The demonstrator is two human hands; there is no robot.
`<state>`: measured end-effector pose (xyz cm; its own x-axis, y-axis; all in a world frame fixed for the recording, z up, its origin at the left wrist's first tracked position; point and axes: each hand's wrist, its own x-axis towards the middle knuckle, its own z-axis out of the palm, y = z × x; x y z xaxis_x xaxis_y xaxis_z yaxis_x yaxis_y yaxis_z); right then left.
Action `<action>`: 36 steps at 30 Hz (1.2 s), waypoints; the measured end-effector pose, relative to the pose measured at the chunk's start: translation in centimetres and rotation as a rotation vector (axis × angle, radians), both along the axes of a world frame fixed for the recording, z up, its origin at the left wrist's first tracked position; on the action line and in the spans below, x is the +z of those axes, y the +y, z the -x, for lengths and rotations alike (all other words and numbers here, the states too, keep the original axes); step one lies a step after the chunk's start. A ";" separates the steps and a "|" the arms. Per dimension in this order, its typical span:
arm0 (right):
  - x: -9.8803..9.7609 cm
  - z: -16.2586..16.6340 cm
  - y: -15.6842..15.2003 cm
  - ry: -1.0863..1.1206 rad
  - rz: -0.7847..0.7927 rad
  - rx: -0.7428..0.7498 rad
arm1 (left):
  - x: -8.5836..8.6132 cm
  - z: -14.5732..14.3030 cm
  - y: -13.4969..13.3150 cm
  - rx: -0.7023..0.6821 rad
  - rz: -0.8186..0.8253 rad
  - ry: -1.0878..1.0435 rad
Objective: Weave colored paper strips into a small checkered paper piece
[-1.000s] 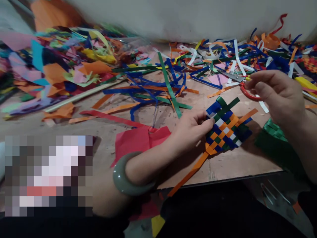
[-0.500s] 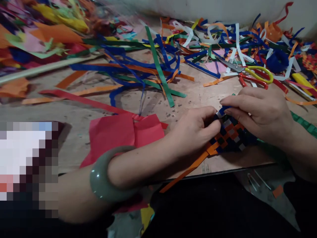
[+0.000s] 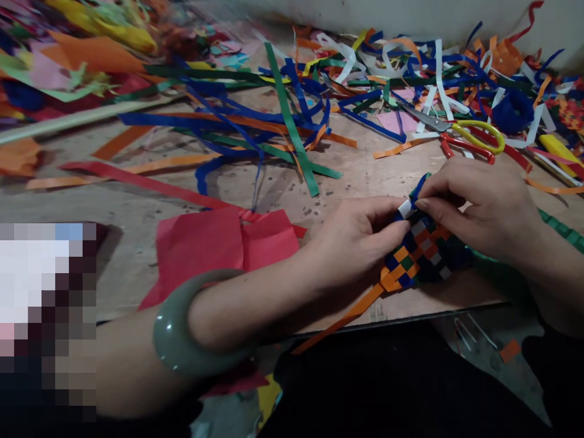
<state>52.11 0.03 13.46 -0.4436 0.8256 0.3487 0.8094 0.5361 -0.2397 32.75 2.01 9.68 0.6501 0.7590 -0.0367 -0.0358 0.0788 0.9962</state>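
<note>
A woven piece of paper-like strips (image 3: 417,249), checked in orange, blue, white and green, lies between my hands near the table's front edge. My left hand (image 3: 360,234), with a grey-green bangle (image 3: 176,328) on its forearm, pinches the piece's upper left edge between thumb and forefinger. Close beside it, my right hand (image 3: 483,207) holds a blue strip (image 3: 417,190) at the top of the weave, thumb against fingertips. A loose orange strip (image 3: 340,322) hangs from the lower left corner over the table edge. The weave's right side is partly hidden under my right hand.
Scissors (image 3: 472,135) with red and yellow handles lie beyond my right hand. Loose coloured strips (image 3: 292,115) cover the back of the table (image 3: 365,170). Red sheets (image 3: 201,243) lie by my left forearm, and a green braided strip (image 3: 561,228) lies at the right.
My right fingers have shifted slightly down and right, and more of the blue strip now stands up above the weave. More of the weave's lower left shows. My left hand keeps its pinch.
</note>
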 end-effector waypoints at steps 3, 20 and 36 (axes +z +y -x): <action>0.2 0.2 0.0 0.011 0.010 -0.020 | -0.2 -0.1 -0.2 0.025 0.037 -0.033; -0.3 0.0 0.2 0.005 0.059 0.026 | -0.5 0.0 -0.3 0.009 0.062 -0.022; 0.3 -1.0 -0.4 0.176 -0.105 -0.077 | -0.9 0.1 0.8 -0.032 0.074 0.000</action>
